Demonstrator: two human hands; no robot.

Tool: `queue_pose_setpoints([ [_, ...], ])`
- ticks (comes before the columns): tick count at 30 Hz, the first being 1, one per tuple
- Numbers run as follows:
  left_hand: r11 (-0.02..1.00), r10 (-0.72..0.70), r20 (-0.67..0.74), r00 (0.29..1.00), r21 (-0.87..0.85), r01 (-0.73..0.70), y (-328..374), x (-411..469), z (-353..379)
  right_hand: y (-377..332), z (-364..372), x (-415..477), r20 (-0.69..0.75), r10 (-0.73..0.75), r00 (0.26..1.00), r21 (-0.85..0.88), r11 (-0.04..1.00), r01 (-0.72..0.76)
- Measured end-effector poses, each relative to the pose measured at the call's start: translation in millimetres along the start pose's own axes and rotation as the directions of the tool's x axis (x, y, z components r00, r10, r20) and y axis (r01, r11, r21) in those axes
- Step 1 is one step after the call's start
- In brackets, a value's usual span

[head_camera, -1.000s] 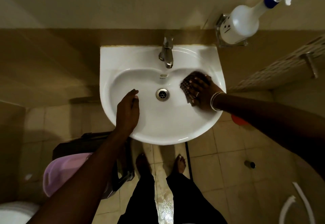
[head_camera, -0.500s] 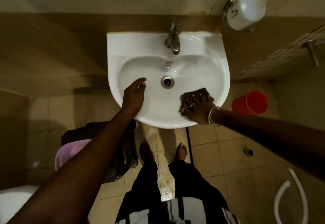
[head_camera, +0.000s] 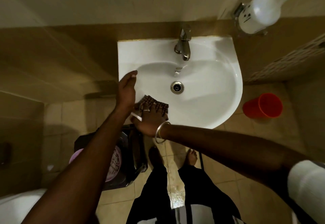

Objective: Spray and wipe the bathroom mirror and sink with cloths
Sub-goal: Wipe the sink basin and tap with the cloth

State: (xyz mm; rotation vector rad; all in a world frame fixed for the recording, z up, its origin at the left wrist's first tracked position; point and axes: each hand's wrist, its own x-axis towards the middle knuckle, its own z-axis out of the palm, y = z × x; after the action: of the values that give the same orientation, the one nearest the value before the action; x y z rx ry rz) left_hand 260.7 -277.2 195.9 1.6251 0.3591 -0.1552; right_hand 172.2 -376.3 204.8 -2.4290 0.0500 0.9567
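Note:
A white sink (head_camera: pixel 219 86) hangs on the wall below a metal tap (head_camera: pixel 183 46), with a steel drain (head_camera: pixel 177 87) in its middle. My right hand (head_camera: pixel 149 120) presses a dark checked cloth (head_camera: pixel 158 105) flat onto the sink's front left rim, fingers spread over it. With straight fingers, my left hand (head_camera: pixel 126 90) rests on the left rim just above the cloth. A white spray bottle (head_camera: pixel 260 12) with a blue nozzle sits in a wall holder at the upper right. No mirror is in view.
A red cup (head_camera: pixel 263 105) stands on the tiled floor right of the sink. A dark bin with a purple basin (head_camera: pixel 114 160) sits below the sink at left. My bare feet (head_camera: pixel 191 156) stand on wet tiles. A white toilet edge (head_camera: pixel 17 204) shows bottom left.
My right hand has slid the cloth from the basin's right side along the front rim to the front left. My left hand stayed on the left rim.

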Motion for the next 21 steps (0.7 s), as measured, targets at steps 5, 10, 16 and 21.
queue_pose_setpoints([
  [5, 0.999, -0.035, -0.013, 0.999, -0.032, 0.035, -1, 25, -15, -43, 13, 60, -0.079, 0.139, 0.987, 0.17, 0.978, -0.124],
  [10, 0.997, -0.044, -0.041, 0.998, -0.07, 0.041, 13, 43, -16, -60, -4, 95, -0.193, 0.158, 0.968, 0.414, 0.908, -0.066],
  [16, 0.998, 0.045, -0.017, 0.999, -0.031, -0.046, 28, 57, -2, -66, -26, 122, -0.206, 0.337, 0.919, 0.779, 0.625, -0.055],
  [21, 0.999, 0.051, -0.016, 0.999, 0.014, -0.051, 14, 62, 6, -64, -67, 143, -0.252, 0.545, 0.8, 0.945, 0.317, 0.081],
])
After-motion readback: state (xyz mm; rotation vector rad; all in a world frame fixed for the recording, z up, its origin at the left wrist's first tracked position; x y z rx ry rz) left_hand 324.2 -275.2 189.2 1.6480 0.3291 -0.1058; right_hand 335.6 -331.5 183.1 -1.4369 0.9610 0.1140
